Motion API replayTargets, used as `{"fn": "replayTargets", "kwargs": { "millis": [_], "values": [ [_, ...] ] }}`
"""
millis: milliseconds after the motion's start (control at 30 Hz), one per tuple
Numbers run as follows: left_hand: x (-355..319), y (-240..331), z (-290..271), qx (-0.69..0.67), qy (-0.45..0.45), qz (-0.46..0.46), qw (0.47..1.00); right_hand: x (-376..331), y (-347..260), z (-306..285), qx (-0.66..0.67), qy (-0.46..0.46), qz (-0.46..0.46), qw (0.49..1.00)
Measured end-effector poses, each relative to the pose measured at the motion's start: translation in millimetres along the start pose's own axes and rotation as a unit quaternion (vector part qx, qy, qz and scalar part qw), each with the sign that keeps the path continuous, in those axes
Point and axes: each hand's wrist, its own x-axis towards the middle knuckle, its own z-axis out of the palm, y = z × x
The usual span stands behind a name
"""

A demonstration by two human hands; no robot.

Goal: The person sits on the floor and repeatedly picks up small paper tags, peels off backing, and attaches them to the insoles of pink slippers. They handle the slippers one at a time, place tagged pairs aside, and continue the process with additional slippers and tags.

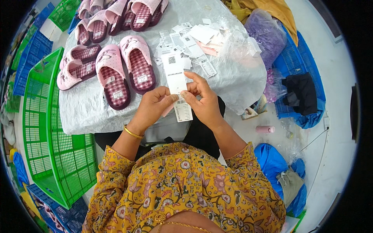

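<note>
A white strip of printed paper labels is held over the table's near edge. My left hand pinches its left side between thumb and fingers. From the other side, my right hand grips the same strip, its thumb pressed on the front and its index finger bent near the right edge. The lower end with small print hangs below both thumbs, and a bit of pink paper shows behind it. Just left of the strip lies a pair of pink slippers with dark checked insoles, each bearing a small white sticker.
More pink slippers stand along the table's far left. Loose label sheets are heaped beyond my hands on the plastic-covered table. Green crates flank the left side; a blue basket and purple bag sit right.
</note>
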Motion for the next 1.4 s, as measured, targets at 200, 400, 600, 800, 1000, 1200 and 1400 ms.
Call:
{"fn": "replayTargets", "kwargs": {
  "millis": [200,400,600,800,1000,1200,1400],
  "values": [
    [-4,-5,11,-0.085,0.051,0.042,0.994,-6,1,-2,-0.112,0.039,-0.091,0.989],
    [-2,-17,8,-0.007,0.059,0.106,0.993,-7,1,-4,-0.187,0.048,-0.113,0.975],
    [-6,-12,-1,0.115,0.052,0.127,0.984,-10,1,-6,-0.135,0.040,-0.073,0.987],
    [-3,-13,9,0.081,0.083,0.184,0.976,-13,-4,-7,-0.125,0.020,-0.015,0.992],
    [-4,-13,14,0.034,0.068,0.152,0.985,-12,2,-5,-0.215,0.052,-0.106,0.970],
    [-3,-13,17,0.065,0.088,0.169,0.979,-11,8,-5,-0.269,0.084,-0.180,0.942],
    [-2,-11,17,0.156,0.136,0.216,0.954,-12,10,-6,-0.301,0.101,-0.209,0.925]
  ]
}}
